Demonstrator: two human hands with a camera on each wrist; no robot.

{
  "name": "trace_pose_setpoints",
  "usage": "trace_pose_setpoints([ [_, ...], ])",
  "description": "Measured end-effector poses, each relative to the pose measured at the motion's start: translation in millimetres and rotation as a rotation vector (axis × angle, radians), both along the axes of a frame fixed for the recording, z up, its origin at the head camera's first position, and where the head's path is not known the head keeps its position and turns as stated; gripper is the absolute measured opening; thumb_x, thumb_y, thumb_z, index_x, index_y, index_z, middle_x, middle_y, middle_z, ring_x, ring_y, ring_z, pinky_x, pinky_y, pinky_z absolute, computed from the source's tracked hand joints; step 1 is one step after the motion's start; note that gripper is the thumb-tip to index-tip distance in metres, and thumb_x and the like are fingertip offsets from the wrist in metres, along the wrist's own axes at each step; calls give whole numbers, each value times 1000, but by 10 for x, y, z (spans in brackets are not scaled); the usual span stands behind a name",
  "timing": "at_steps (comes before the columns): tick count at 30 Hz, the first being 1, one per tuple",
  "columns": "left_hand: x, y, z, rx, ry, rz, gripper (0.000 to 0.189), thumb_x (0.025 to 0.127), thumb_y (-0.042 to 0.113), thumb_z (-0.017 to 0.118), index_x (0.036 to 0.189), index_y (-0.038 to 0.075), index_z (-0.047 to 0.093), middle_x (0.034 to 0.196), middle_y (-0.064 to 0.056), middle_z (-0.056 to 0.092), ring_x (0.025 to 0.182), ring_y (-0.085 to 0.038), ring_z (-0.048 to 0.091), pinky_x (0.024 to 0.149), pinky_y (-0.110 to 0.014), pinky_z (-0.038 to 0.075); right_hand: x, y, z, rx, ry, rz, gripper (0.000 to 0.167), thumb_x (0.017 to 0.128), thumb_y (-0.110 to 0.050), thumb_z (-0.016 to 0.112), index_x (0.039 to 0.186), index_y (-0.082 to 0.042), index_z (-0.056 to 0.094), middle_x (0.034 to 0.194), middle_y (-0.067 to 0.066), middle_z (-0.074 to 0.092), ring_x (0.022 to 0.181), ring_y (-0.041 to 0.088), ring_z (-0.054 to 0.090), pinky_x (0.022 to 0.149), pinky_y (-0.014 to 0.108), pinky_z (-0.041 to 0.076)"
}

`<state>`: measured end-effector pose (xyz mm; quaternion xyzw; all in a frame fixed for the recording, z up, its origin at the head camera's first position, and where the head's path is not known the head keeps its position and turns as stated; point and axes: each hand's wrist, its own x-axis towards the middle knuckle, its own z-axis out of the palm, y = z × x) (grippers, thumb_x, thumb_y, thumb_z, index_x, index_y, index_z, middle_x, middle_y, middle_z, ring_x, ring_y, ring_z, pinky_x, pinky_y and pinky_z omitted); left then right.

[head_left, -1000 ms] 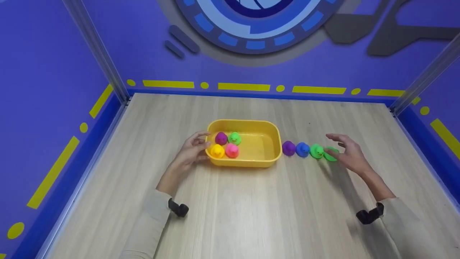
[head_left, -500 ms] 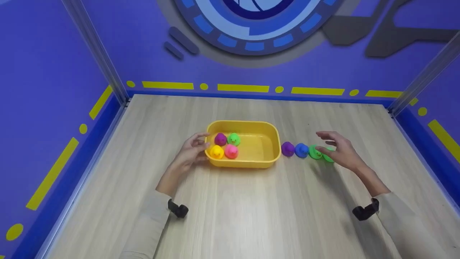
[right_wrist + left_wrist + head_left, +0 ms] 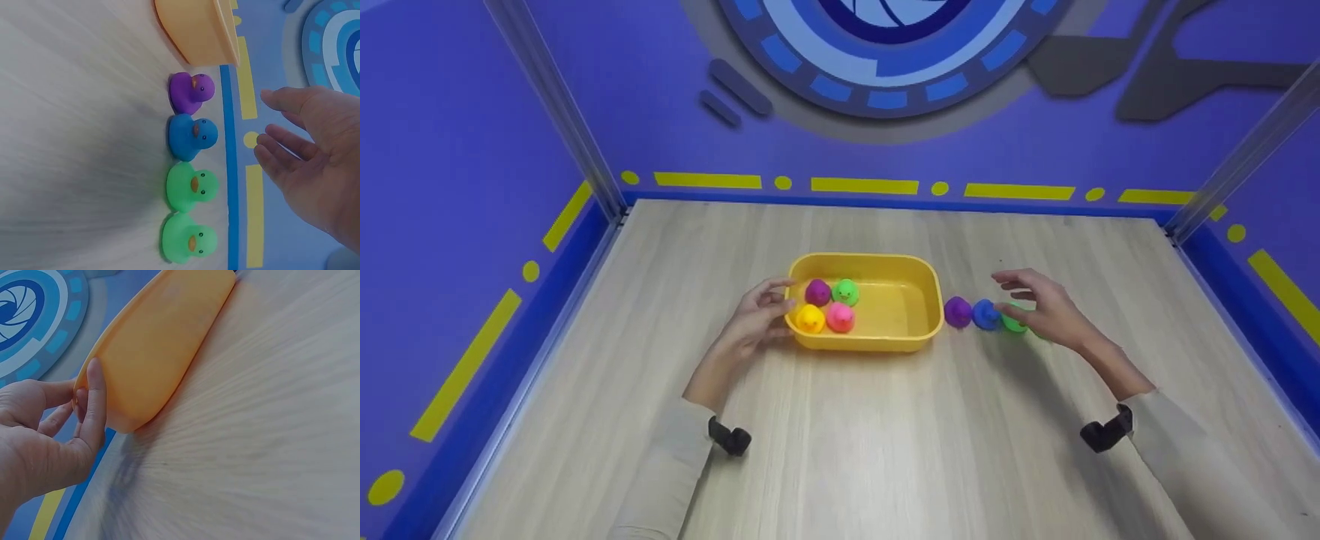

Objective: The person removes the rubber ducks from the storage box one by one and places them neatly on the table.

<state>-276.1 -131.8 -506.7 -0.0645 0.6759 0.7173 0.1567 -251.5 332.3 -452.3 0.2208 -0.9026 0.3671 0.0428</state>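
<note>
A yellow plastic bin point(image 3: 864, 343) stands mid-table. Inside, toward its left end, sit a purple duck point(image 3: 818, 292), a green duck point(image 3: 846, 292), a yellow duck point(image 3: 811, 319) and a pink duck point(image 3: 841, 318). My left hand point(image 3: 754, 319) holds the bin's left end, thumb and fingers at the rim. To the bin's right runs a row of rubber ducks: purple point(image 3: 191, 93), blue point(image 3: 192, 136), and two green ones point(image 3: 191, 185). Above the row hovers my right hand point(image 3: 1046, 311), fingers relaxed and apart, holding nothing. In the head view it hides the last green duck.
Pale wood-grain tabletop point(image 3: 877, 427) surrounds the bin. A blue patterned back panel point(image 3: 870, 161) with yellow marks rises behind it, and side panels stand left and right. Each wrist wears a small black camera point(image 3: 731, 437).
My right hand has drifted left along the duck row, from the far green duck toward the blue one. The left hand stays at the bin. The ducks have kept their places.
</note>
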Motion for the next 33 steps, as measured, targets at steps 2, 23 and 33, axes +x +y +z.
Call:
trace_pose_setpoints([
  [2,-1,-5,1,4,-3,5,45,99,11,66,143,15,56,116,-6,50,99,-20,59,79,-36,63,-14,-60,18,7,-11,8,47,92,-1,72,137,4,57,134,23,63,119,26,63,103,36,55],
  [23,14,2,40,5,-16,28,44,98,6,66,141,13,57,116,-6,50,89,-18,61,71,-32,63,-137,-636,190,-3,-162,164,46,96,-6,70,139,2,56,139,22,61,129,42,58,108,55,49],
  [33,-8,28,49,19,-21,40,41,98,6,67,137,14,60,116,-7,52,89,-19,61,69,-30,61,-216,-921,179,-18,-187,255,45,97,-7,69,139,4,56,137,24,60,127,43,59,107,56,50],
])
